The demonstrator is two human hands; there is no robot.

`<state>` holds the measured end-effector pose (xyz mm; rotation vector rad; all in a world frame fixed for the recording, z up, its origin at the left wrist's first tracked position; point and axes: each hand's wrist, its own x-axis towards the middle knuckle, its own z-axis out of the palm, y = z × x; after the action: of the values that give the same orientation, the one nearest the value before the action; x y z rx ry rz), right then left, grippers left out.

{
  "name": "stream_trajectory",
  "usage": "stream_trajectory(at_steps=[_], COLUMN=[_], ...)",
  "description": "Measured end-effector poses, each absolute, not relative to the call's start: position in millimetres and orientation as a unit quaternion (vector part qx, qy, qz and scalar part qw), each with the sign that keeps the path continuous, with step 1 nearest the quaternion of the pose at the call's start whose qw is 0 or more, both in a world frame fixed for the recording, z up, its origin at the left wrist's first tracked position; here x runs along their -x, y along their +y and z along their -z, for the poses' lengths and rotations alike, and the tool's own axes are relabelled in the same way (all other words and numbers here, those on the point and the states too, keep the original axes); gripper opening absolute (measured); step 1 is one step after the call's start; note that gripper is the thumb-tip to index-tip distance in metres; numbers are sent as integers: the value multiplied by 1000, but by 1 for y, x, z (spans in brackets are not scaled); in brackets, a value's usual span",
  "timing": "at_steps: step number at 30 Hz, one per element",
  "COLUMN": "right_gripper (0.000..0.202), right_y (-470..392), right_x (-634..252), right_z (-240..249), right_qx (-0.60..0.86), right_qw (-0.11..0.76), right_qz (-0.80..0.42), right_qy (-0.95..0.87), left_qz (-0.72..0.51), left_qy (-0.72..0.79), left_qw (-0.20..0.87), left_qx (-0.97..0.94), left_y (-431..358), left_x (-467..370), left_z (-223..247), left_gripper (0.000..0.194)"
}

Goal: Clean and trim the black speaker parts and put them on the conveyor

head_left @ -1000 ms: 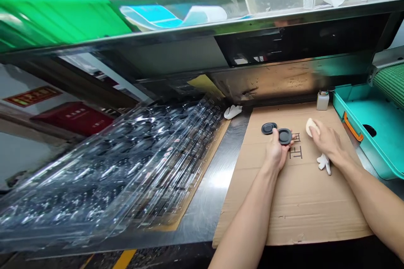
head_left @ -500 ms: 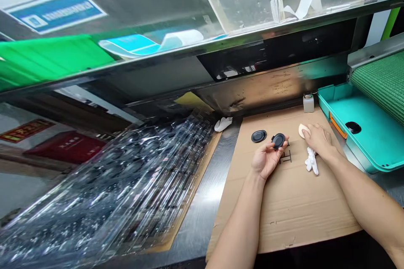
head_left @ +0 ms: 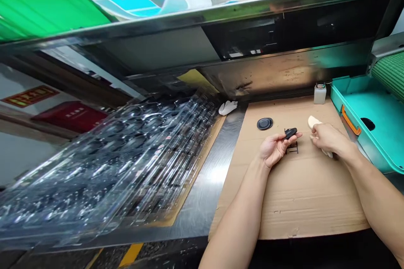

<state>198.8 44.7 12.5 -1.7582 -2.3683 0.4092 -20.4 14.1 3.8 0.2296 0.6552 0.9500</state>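
My left hand (head_left: 276, 148) pinches a black round plastic cap (head_left: 290, 133) between thumb and fingers, tilted nearly edge-on above the cardboard sheet (head_left: 303, 193). Another such black part (head_left: 264, 123) lies flat beyond it, to the left. My right hand (head_left: 330, 136) has its fingers closed over a crumpled white cloth (head_left: 327, 152), mostly hidden beneath the hand. Just past those fingertips lies a cream-coloured pad (head_left: 314, 122), close to or touching the fingers.
Stacked clear plastic trays (head_left: 126, 155) with dark parts fill the left side. A small bottle (head_left: 320, 93) stands at the back. To the right is a teal bin (head_left: 383, 134), below a green conveyor belt (head_left: 391, 69). A white crumpled item (head_left: 227, 108) lies beside the trays.
My left hand has turned the black cap from face-up to nearly edge-on. My right hand has shifted from the cream pad toward me, onto the white cloth. The camera view has tilted down.
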Motion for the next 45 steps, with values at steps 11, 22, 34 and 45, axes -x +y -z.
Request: stream_trajectory(at_steps=[11, 22, 34, 45], right_gripper=[36, 39, 29, 17], right_y=[48, 58, 180, 242], right_x=[-189, -190, -216, -236], right_z=[-21, -3, -95, -119], right_qx=[451, 497, 720, 689], right_qw=[345, 435, 221, -13], right_qz=[-459, -405, 41, 38], right_qy=[-683, -633, -657, -723], left_qz=[-466, -515, -500, -509], left_qy=[359, 278, 265, 256], left_qw=[752, 781, 795, 794], left_qx=[-296, -218, -221, -214], left_y=[16, 19, 25, 27], left_x=[10, 8, 3, 3], left_z=[18, 19, 20, 18], left_gripper=[19, 50, 34, 31])
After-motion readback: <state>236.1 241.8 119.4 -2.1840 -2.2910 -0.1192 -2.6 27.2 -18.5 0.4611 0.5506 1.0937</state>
